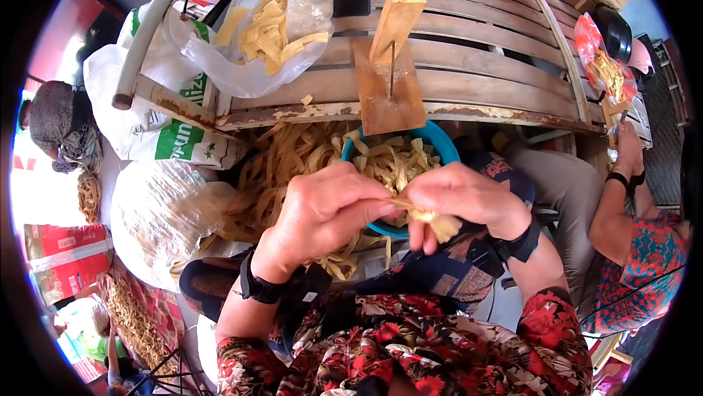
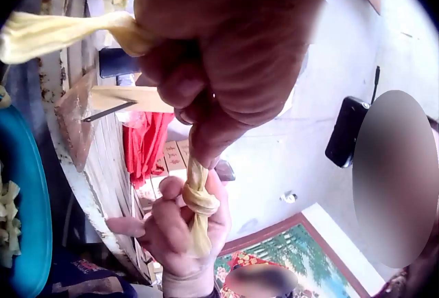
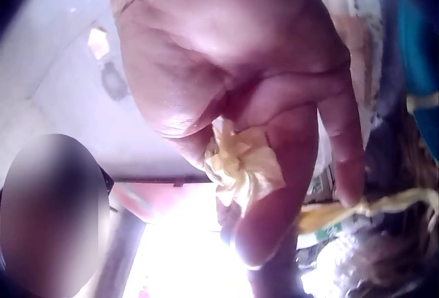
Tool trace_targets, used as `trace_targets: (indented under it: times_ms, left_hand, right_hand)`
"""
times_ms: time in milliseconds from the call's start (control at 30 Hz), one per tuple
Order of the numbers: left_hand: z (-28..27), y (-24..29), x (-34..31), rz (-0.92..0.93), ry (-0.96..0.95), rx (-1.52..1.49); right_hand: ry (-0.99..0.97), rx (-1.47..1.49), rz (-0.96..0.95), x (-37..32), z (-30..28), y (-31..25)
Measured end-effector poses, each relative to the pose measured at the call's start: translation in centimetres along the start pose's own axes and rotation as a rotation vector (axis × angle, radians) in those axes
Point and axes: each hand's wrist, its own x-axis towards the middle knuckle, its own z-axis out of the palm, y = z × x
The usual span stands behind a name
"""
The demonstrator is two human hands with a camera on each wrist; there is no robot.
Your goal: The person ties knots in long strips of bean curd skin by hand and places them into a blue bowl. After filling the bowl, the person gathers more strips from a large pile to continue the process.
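Above a teal basin (image 1: pixel 445 139) of knotted pale strips, both hands work on one yellowish strip (image 2: pixel 199 202). The left hand (image 1: pixel 322 209) pinches it between thumb and curled fingers, with another length sticking out past the fist in the left wrist view. The right hand (image 1: pixel 469 198) holds the knotted part, its loose end (image 3: pixel 247 171) fanning out against the palm and fingers. In the left wrist view a knot shows in the strip just below the left fingertips. Part of the strip is hidden by the fingers.
A slatted bench (image 1: pixel 476 66) carries a wooden block with an upright metal pin (image 1: pixel 392 73) and a plastic bag (image 1: pixel 201 59) of strips. Long strips (image 1: pixel 285 154) lie heaped under its edge, beside a wrapped bundle (image 1: pixel 165 213). Another person (image 1: pixel 633 264) sits at the right.
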Motion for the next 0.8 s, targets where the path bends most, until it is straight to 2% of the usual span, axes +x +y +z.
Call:
trace_targets:
  times_ms: [33, 67, 100, 133, 167, 200, 267, 333, 367, 400, 467, 500, 600, 667, 733, 767, 800]
  left_hand:
    - [0.1, 0.4, 0.3, 0.011, 0.002, 0.029]
    - [0.0, 0.5, 0.5, 0.019, 0.005, 0.060]
    - [-0.5, 0.0, 0.7, 0.140, -0.028, 0.174]
    - [-1.2, 0.3, 0.4, 0.101, -0.085, 0.281]
    - [-1.8, -0.5, 0.5, 0.082, -0.077, 0.260]
    - [-1.8, -1.6, 0.5, 0.058, -0.066, 0.235]
    - [-0.9, -3.5, 1.5, -0.090, 0.010, 0.096]
    - [-0.3, -4.7, 3.3, -0.280, 0.061, 0.030]
    - [-0.4, -4.9, 4.3, -0.445, 0.035, 0.013]
    - [-0.2, -6.3, 5.1, -0.447, 0.056, 0.069]
    - [0.1, -8.3, 6.8, -0.479, 0.088, 0.142]
    - [0.5, -9.2, 7.7, -0.470, 0.129, 0.191]
    - [2.1, -11.3, 9.4, -0.500, 0.230, 0.340]
    - [2.9, -12.3, 9.9, -0.566, 0.266, 0.431]
    - [2.1, -12.0, 9.0, -0.564, 0.284, 0.225]
    - [1.9, -11.6, 8.5, -0.566, 0.273, 0.105]
    - [1.8, -11.0, 7.9, -0.571, 0.263, -0.016]
  right_hand:
    - [-0.099, 0.007, 0.084, 0.3, -0.1, -0.6]
    - [-0.171, 0.063, 0.045, 0.7, -0.2, 0.1]
    - [-0.200, 0.038, 0.012, 1.1, -0.6, 1.1]
    - [-0.227, 0.010, -0.024, 1.3, -1.0, 1.5]
    - [-0.202, -0.056, 0.018, 0.5, -1.3, 1.3]
    - [-0.178, 0.004, -0.033, 0.5, -1.5, 1.7]
    - [-0.062, -0.012, -0.050, 1.7, -3.0, 2.5]
    - [0.137, -0.092, -0.089, 3.2, -4.9, 2.4]
    - [0.292, -0.290, -0.159, 4.0, -5.4, 1.8]
    - [0.447, -0.487, -0.230, 4.8, -5.9, 1.3]
    - [0.673, -0.682, -0.316, 6.7, -7.5, 1.3]
    - [0.754, -0.693, -0.330, 7.6, -7.8, 1.1]
    - [0.982, -0.985, -0.413, 10.0, -9.4, 1.4]
    - [0.993, -0.968, -0.260, 10.3, -9.7, 1.5]
    - [0.989, -0.896, -0.173, 9.0, -9.5, 1.1]
    - [0.948, -0.988, -0.094, 7.8, -9.3, 0.5]
    - [0.932, -0.910, -0.246, 7.4, -8.4, 0.5]
